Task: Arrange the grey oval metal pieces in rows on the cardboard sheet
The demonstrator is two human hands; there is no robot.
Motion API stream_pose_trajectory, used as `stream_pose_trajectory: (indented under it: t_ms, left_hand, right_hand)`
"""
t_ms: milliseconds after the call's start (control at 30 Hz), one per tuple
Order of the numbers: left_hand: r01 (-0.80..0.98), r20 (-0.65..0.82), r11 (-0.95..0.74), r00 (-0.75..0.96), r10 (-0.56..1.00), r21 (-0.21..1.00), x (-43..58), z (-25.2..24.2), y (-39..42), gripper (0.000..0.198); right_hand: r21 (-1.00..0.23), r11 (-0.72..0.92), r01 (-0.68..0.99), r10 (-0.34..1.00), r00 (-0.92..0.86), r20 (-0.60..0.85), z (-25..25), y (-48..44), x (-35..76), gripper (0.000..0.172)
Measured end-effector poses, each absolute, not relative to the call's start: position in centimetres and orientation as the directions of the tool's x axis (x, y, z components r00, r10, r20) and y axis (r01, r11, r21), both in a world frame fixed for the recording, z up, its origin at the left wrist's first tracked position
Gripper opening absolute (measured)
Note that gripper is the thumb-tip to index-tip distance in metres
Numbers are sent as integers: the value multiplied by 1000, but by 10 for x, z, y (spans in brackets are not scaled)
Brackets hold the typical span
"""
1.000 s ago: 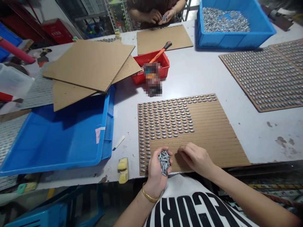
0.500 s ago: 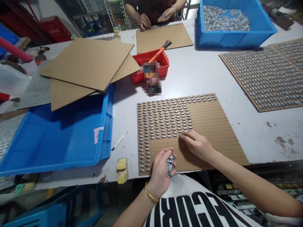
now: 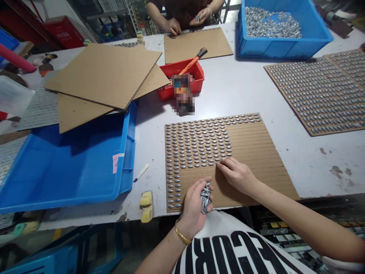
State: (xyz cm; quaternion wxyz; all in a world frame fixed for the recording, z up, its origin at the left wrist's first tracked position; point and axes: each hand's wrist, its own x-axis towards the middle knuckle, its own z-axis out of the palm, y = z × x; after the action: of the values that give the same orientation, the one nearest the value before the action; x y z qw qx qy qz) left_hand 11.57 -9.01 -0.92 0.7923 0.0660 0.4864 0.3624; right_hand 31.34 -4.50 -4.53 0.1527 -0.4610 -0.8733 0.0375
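My left hand point(image 3: 193, 205), with a gold bangle on its wrist, is shut on a bunch of grey ribbed pieces point(image 3: 205, 198) at the board's near edge. The grooved cardboard board point(image 3: 253, 160) lies flat on the table, with several rows of small silver studs point(image 3: 196, 146) covering its left and far parts. My right hand point(image 3: 235, 176) rests on the bare grooves, fingertips at the edge of the studded rows. Whether a piece sits between those fingertips is hidden.
A blue tray point(image 3: 62, 163) and stacked cardboard sheets point(image 3: 102, 76) lie to the left. A red box point(image 3: 182, 80) holds an orange-handled tool. A stud-filled board point(image 3: 316, 93) lies right, below a blue crate point(image 3: 285, 30) of silver pieces. A co-worker's hands point(image 3: 185, 23) work across the table.
My right hand has slid up the board to the edge of the studded rows. My left fingers have closed further over the grey pieces, leaving less of the bunch showing.
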Motion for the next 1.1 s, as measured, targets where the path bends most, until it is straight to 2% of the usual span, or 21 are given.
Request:
stream_pose_trajectory:
  t_ms: [100, 200, 300, 400, 467, 567, 667, 833, 967, 1100]
  left_hand:
    - [-503, -716, 721, 254, 650, 476, 116, -9, -90, 36]
    - [-490, -715, 721, 248, 654, 490, 118, -7, -89, 33]
    - [-483, -703, 718, 256, 664, 502, 121, -4, -88, 30]
    - [-475, -678, 706, 268, 684, 525, 126, -1, -86, 32]
    - [-459, -675, 713, 281, 682, 530, 129, -1, -85, 33]
    - [-430, -659, 718, 309, 686, 547, 133, -3, -84, 33]
    - [-399, -650, 722, 323, 688, 565, 138, -6, -84, 31]
    - [-389, -666, 731, 313, 677, 560, 145, -6, -81, 28]
    - [-388, -681, 742, 308, 664, 547, 148, -5, -78, 28]
    - [-386, -678, 737, 304, 669, 555, 149, -8, -77, 27]
  right_hand:
    - [-219, 554, 803, 830, -515, 213, -44, -45, 314, 27]
    - [-325, 502, 802, 863, -438, 252, -38, -48, 313, 27]
    - [-585, 411, 699, 911, -344, 229, -24, -56, 306, 23]
    - [-873, 187, 450, 939, -343, 24, -12, -65, 297, 21]
    - [-970, -35, 239, 928, -353, -121, -10, -69, 294, 22]
    - [-962, -273, -11, 895, -369, -250, -12, -72, 294, 22]
    - [-946, -317, -63, 893, -357, -276, -14, -74, 298, 19]
    - [-980, -191, 59, 943, -265, -200, -15, -74, 308, 16]
    - [-981, -161, 104, 945, -270, -183, -16, -72, 315, 14]
    - [-973, 10, 230, 953, -296, -61, -11, -71, 318, 13]
